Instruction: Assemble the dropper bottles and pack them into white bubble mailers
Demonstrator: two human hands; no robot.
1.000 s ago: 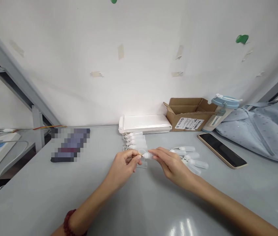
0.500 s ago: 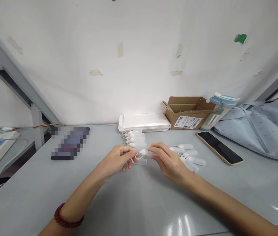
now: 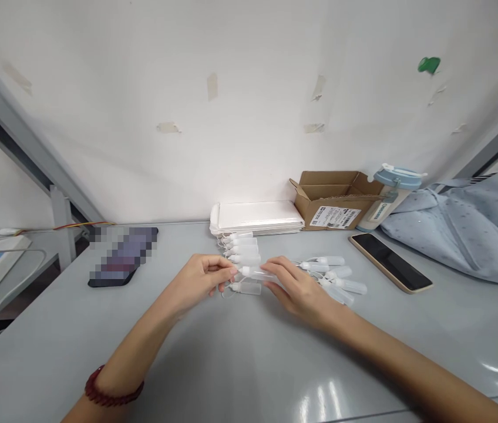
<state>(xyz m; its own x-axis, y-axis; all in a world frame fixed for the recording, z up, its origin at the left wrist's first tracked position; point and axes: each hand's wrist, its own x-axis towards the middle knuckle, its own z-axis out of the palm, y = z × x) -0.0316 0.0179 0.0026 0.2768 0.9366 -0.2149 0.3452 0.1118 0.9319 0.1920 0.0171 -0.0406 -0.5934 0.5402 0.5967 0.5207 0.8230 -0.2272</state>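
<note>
Between my hands lies a small translucent plastic dropper bottle (image 3: 252,272), level, with its nozzle end to the left. My right hand (image 3: 299,288) grips its base between thumb and fingers. My left hand (image 3: 198,283) is closed in a pinch at the nozzle end, where a thin looped strap hangs; the cap itself is mostly hidden by my fingertips. Just beyond, a row of similar bottles (image 3: 244,249) lies side by side, and one more bottle (image 3: 248,288) lies nearer to me. To the right of my right hand, several loose bottles (image 3: 339,273) lie in a pile.
Behind the row is a stack of white padded envelopes (image 3: 258,214). An open cardboard box (image 3: 337,205), a blue-lidded cup (image 3: 385,200), a phone (image 3: 392,261) and a light-blue bag (image 3: 456,235) stand or lie at the right. A dark, pixelated object (image 3: 123,258) lies left.
The bottle between my hands has shifted slightly left and shows more of its body, with its strap less visible. The near bottle is less covered by my left hand. The view has shifted slightly.
</note>
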